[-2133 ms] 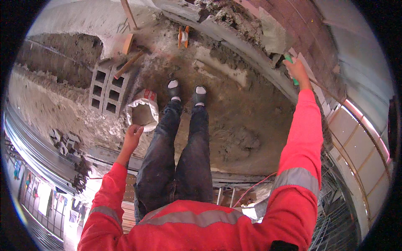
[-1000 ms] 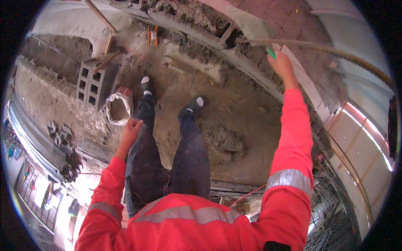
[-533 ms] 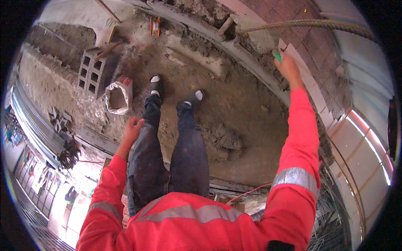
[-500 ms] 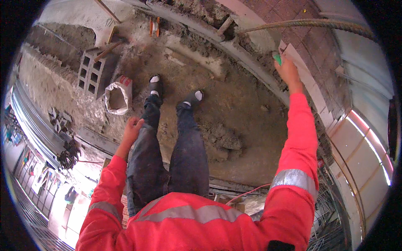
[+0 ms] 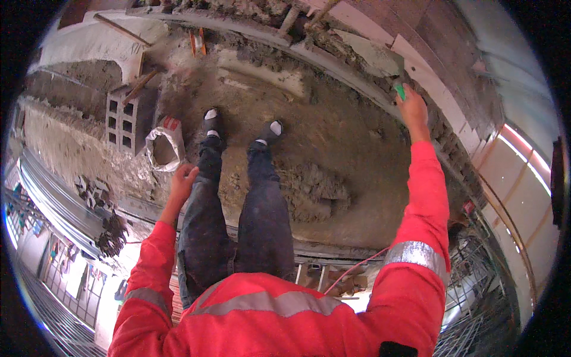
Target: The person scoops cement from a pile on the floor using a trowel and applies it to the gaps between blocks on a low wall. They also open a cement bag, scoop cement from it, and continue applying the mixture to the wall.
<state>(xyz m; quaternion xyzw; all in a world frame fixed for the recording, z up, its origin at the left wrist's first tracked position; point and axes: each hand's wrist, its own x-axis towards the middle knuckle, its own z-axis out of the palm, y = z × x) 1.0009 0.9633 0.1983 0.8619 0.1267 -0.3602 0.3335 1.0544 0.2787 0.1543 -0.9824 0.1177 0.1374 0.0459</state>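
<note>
Handle, green (image 5: 400, 91), clutched in right hand (image 5: 413, 108), upper right, axis up-left; left hand (image 5: 185, 175) near sack (image 5: 175, 138), can't tell its grip.

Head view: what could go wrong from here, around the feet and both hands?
The open bag stands close to the left hand and left shoe, so a stray step might tip it. The lumpy mound rises from the uneven floor near the right shoe and could trip the person. The bare right hand, gripping the green-handled tool, appears near the rough concrete edge and might scrape its knuckles.
</note>
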